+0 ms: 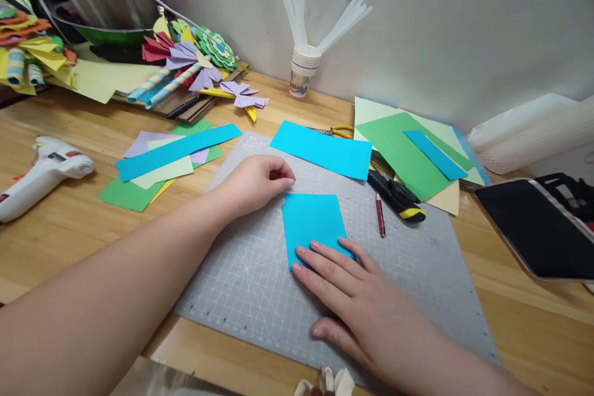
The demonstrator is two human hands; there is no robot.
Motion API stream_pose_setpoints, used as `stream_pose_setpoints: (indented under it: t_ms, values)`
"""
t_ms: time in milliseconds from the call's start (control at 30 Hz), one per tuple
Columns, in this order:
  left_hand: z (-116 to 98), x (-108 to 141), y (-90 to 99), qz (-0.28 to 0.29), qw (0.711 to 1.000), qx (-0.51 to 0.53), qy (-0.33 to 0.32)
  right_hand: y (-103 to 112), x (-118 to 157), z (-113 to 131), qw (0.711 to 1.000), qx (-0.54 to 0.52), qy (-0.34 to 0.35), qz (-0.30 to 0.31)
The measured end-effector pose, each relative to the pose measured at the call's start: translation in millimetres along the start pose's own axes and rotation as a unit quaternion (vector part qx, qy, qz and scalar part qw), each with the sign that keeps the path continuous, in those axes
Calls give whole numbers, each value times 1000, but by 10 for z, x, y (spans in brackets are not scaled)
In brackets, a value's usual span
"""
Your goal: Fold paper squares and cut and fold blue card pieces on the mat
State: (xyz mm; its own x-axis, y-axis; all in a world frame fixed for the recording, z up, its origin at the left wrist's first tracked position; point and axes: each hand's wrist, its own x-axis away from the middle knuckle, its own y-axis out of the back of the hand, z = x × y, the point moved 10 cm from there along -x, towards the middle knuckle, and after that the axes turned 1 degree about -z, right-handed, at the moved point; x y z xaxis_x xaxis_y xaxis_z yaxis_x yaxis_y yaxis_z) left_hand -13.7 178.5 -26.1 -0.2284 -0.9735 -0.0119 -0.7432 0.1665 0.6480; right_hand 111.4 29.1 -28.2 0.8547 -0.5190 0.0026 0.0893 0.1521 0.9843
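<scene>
A blue paper piece lies on the grey cutting mat. My right hand rests flat with fingers spread over its lower edge, holding nothing. Just above the paper's upper left corner is my left hand, its fingers curled and the thumb near the fingertips; whatever may be between them is too small to make out. A wider blue strip lies at the mat's back edge. To the right of the paper are a red pencil and a black and yellow cutter.
A white glue gun lies at the left, near coloured papers. Paper cups with white sticks stand by the wall. Green paper and a dark tablet are at the right. Paper flowers lie back left.
</scene>
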Motion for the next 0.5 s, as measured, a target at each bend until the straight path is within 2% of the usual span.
stream_pose_setpoints:
  t_ms: [167, 367, 500]
  values:
    - [138, 2, 47, -15, 996, 60, 63, 6, -4, 13, 1000, 16, 1, -5]
    - [174, 0, 35, -19, 995, 68, 75, 34, -7, 24, 999, 27, -3, -24]
    - [175, 1, 30, -14, 995, 61, 73, 31, -7, 29, 999, 46, -6, -15]
